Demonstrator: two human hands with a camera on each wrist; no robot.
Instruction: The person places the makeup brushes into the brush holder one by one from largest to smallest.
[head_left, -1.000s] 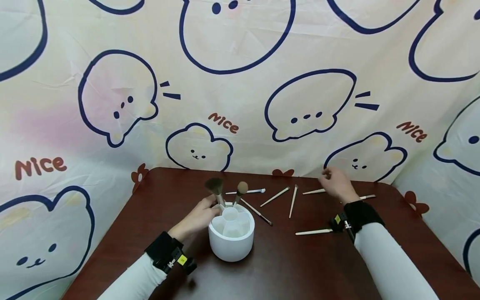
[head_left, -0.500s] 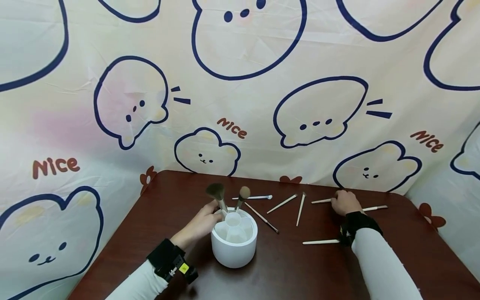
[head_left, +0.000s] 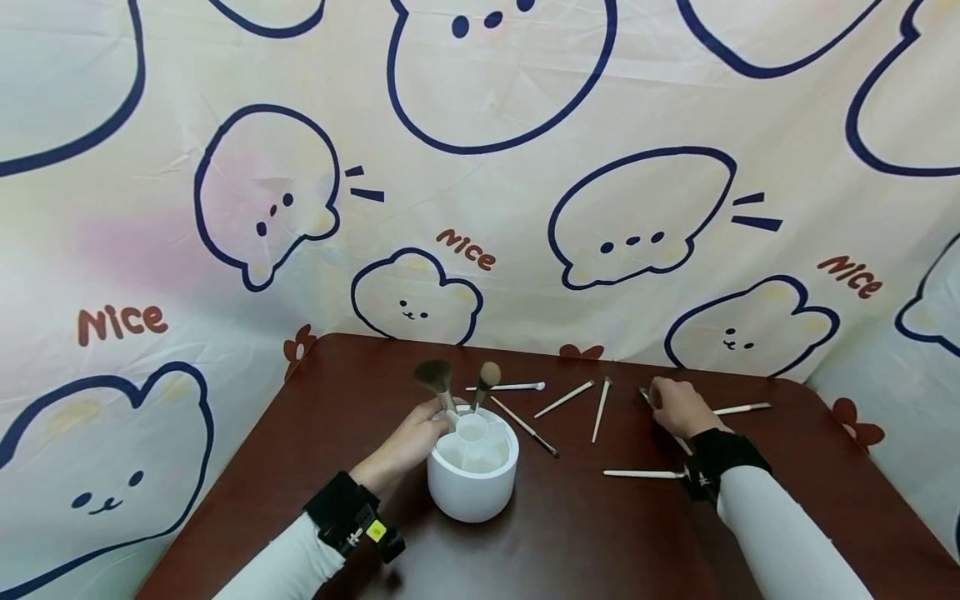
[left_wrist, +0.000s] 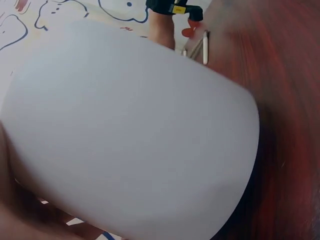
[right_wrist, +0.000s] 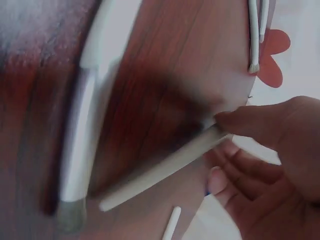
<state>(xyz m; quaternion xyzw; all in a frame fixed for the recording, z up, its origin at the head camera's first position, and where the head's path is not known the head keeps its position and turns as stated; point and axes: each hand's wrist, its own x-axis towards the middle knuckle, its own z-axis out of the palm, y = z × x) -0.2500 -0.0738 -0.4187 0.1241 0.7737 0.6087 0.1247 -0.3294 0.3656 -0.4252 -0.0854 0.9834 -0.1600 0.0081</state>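
Note:
My left hand grips the left rim of a white round makeup brush holder, which stands on the table. In the left wrist view the holder's smooth wall fills most of the picture. A fan-shaped makeup brush and a round-headed brush stand in its back compartments. At the right, my right hand pinches a slim makeup brush between thumb and fingers. Its pale handle slants down toward the wrist in the head view. A thicker brush lies near it in the right wrist view.
Several loose brushes lie on the dark wooden table: a blue-tipped brush, a dark-tipped brush, two short pale brushes behind, one pale-handled brush nearer, and another at far right. A printed cloth hangs behind.
My right hand comes down to the table and takes hold of a slim brush that lay flat, which now slants the other way. My left hand stays on the holder. The view shifts slightly.

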